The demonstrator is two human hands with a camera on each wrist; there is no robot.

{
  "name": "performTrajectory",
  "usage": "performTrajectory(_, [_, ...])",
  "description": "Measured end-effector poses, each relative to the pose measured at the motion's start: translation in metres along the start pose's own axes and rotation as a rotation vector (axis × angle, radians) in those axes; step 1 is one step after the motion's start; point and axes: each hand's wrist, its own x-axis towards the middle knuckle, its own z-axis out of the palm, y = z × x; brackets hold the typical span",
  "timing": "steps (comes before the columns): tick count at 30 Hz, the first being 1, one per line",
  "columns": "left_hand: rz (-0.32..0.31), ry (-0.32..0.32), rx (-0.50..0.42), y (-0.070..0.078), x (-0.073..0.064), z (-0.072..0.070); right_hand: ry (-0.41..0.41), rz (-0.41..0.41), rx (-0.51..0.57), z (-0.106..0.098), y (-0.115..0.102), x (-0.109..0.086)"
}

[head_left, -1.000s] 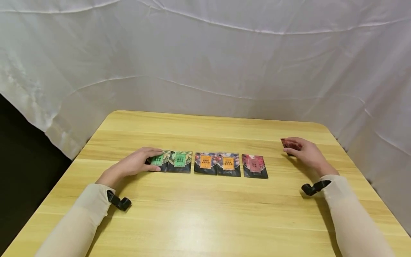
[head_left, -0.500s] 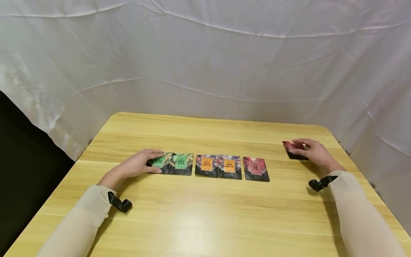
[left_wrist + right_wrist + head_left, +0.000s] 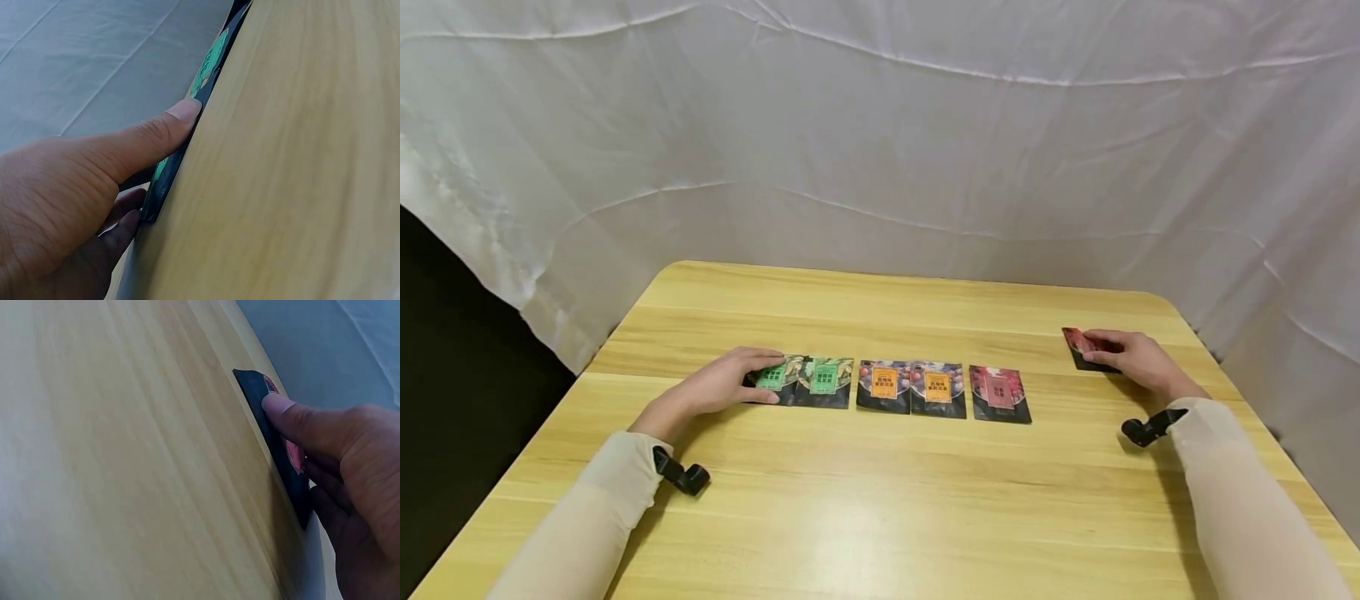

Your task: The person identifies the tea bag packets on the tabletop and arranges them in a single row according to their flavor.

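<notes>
At the left end of a row of packets, my left hand point(image 3: 722, 385) grips a green-labelled black packet point(image 3: 771, 379), its thumb on the near edge in the left wrist view. A second green-labelled packet point(image 3: 824, 382) lies against it. Two orange-labelled packets point(image 3: 883, 386) come after, side by side, then a red-labelled packet point(image 3: 1000, 393) across a small gap. Farther right and slightly back, my right hand point(image 3: 1138, 360) holds another red-labelled packet point(image 3: 1077, 343) at the table surface. In the right wrist view the thumb lies on this packet point(image 3: 255, 397); the fingers partly hide it.
The wooden table point(image 3: 865, 500) has rounded far corners. Behind it hangs a pale cloth point(image 3: 880, 167), with a dark area point(image 3: 445, 400) at the left. Each wrist wears a small black camera mount point(image 3: 681, 475).
My right hand has shifted a little to the right, and its red-labelled packet has gone from tilted to nearly flat at the table. My left hand stays on the green-labelled packet.
</notes>
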Motion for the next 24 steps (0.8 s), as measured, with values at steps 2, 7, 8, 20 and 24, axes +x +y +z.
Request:
performTrajectory(2, [0.001, 0.001, 0.0, 0.0008, 0.0004, -0.0004, 0.005, -0.003, -0.025, 0.0006, 0.0, -0.0001])
performTrajectory(7, [-0.004, -0.003, -0.002, 0.0019, 0.0006, -0.0009, 0.015, 0.005, -0.027, 0.0033, -0.0002, -0.0001])
performTrajectory(8, [-0.005, -0.003, -0.004, 0.0019, 0.0005, -0.0008, 0.017, 0.009, -0.023, 0.0041, -0.0003, 0.0003])
performTrajectory(20, [0.011, 0.001, -0.006, 0.0006, -0.0001, 0.0, 0.017, 0.03, -0.024, 0.0078, -0.0051, 0.0009])
performTrajectory(24, [0.018, 0.004, -0.006, 0.0005, 0.0004, 0.0002, 0.015, 0.03, -0.033, 0.009, -0.0061, -0.0007])
